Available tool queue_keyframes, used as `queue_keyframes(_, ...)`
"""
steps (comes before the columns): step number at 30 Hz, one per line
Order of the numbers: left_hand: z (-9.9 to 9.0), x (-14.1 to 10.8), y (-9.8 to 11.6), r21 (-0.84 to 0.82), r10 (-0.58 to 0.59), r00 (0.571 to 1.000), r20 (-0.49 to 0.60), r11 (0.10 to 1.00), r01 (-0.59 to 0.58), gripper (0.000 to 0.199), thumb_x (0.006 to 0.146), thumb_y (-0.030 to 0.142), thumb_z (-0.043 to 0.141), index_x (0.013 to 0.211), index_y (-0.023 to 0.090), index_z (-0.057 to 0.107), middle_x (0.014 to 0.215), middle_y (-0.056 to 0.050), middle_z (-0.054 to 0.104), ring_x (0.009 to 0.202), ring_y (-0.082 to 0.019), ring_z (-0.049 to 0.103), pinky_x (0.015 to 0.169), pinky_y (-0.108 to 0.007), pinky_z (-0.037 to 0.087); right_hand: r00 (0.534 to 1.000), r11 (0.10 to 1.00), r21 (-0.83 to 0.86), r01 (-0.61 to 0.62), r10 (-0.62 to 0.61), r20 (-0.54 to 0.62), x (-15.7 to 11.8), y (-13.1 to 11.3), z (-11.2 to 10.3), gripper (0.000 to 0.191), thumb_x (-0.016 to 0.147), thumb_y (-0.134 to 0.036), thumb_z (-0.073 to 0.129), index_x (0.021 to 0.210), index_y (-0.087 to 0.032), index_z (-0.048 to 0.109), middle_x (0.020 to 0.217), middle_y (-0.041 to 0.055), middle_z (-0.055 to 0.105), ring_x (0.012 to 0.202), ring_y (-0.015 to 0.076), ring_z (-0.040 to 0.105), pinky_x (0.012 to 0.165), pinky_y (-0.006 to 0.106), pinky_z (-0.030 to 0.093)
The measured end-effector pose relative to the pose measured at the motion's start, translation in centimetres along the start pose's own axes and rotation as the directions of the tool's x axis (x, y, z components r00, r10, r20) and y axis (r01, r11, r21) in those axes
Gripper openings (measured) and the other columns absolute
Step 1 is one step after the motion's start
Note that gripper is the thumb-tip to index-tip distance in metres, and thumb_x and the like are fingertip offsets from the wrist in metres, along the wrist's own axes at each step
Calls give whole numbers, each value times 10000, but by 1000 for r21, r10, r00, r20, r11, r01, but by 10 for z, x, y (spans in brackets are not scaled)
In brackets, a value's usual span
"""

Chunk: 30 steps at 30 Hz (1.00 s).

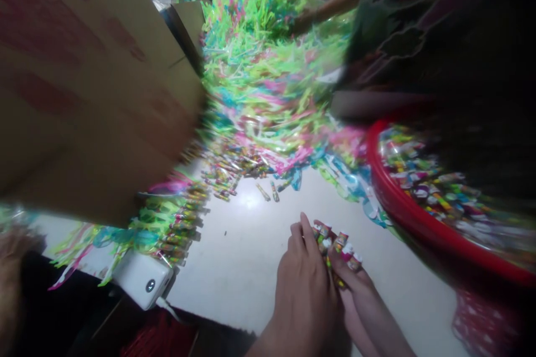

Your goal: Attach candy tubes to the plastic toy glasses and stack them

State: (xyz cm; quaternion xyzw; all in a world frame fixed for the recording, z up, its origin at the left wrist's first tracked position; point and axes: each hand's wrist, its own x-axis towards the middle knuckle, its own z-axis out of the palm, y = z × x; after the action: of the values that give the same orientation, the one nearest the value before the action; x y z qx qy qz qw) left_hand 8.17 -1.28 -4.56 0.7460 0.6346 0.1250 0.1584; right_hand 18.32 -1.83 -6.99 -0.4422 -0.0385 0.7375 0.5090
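Both my hands are close together over the front right of the white table. A small bunch of wrapped candies (344, 245) in colourful printed wrappers sits between them. My right hand (362, 295) is closed around the bunch, its thumb lying across the wrappers. Against the other side of the candies presses my left hand (304, 273), back towards me and fingers close together, one pointing forward. Its fingertips on the far side are partly hidden. Two loose small wrapped pieces (268, 192) lie on the table beyond my hands.
A large heap of green, pink and blue strips (268, 67) covers the back. Cardboard boxes (84, 95) (389, 28) loom either side. A red basin (377, 162) of candies stands right. A white power bank (140, 279) lies front left beside rowed pieces (180, 228). Other people's arms (330, 8) (12, 268) show.
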Motion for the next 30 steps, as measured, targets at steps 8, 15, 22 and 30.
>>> queue_keyframes(8, -43, -14, -27, -89, 105, 994, -2, 990, -105, 555, 1122, 306, 377, 1658, 282, 237, 1419, -156, 594, 1051, -196, 763, 852, -328, 688, 996, 966, 248, -79, 66, 59, 16, -10, -11, 623, 683, -211, 1014, 1269, -264, 808, 1220, 79, 783, 1148, 289, 738, 912, 397, 681)
queue_keyframes(15, -17, -2, -58, 56, 87, 995, 54, 994, -90, 192, 1077, 220, 439, 1208, 234, 578, 1114, -64, 657, 923, -221, 686, 756, -382, 642, 996, 995, 93, 45, -37, -84, 18, -28, -8, 810, 559, -215, 1086, 1299, -220, 757, 1016, 58, 738, 850, 162, 658, 581, 199, 573)
queue_keyframes(22, 5, 9, -71, 196, 287, 957, -26, 941, -277, 84, 1031, 139, 521, 1005, 172, 594, 977, -60, 618, 873, -203, 595, 731, -346, 573, 936, 851, -391, 351, -325, 133, 18, -21, -19, 600, 835, -395, 943, 1365, -301, 678, 888, 1, 655, 614, 86, 533, 520, 184, 407)
queue_keyframes(30, -2, -27, -102, -139, 79, 949, -306, 982, -126, 58, 1067, 209, 590, 1034, 172, 619, 992, -45, 674, 920, -153, 631, 809, -286, 554, 918, 776, -491, 397, -326, 226, 22, -21, -27, 543, 897, -395, 876, 1376, -306, 637, 885, 17, 648, 575, 122, 570, 492, 233, 418)
